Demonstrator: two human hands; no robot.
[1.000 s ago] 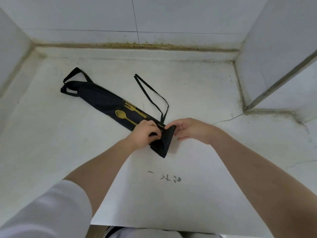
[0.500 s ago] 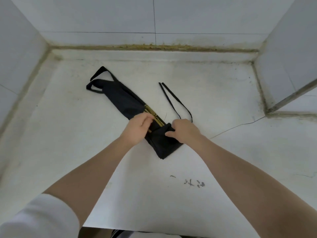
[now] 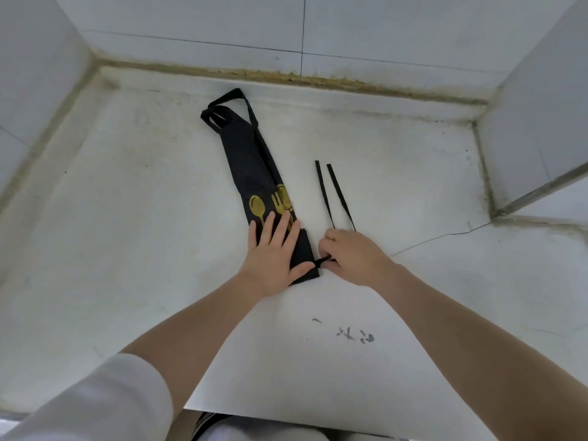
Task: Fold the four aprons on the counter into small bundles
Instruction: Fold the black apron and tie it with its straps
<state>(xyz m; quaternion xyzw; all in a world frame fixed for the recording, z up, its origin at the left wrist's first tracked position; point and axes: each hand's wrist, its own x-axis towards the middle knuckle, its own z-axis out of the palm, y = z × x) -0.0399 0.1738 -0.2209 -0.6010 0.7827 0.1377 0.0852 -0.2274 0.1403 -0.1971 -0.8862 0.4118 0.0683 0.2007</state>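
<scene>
Sleeve: a white sleeve [image 3: 95, 399] is seen at 7 o'clock, at the lower left corner, on the left arm.
Counter: a pale, stained counter [image 3: 127, 218] is shown, bounded by tiled walls at 9, 12 and 3 o'clock; a thin crack is seen at 3 o'clock.
Apron: a black apron [image 3: 251, 167], folded into a long narrow strip, is laid on the counter from 12 o'clock down to the centre; a gold spoon and fork print [image 3: 270, 205] is shown near its lower end.
Left hand: the left hand [image 3: 273, 253] is laid flat on the apron's folded near end, fingers straight and spread, pointing to 12 o'clock.
Ties: two black ties [image 3: 334, 192] are stretched toward 1 o'clock, just beside the strip.
Right hand: the right hand [image 3: 350, 253] is placed just at 3 o'clock of the left one, fingers curled, with the ties pinched at the apron's edge.
Marks: small dark marks [image 3: 353, 334] are seen on the counter at 5 o'clock.
</scene>
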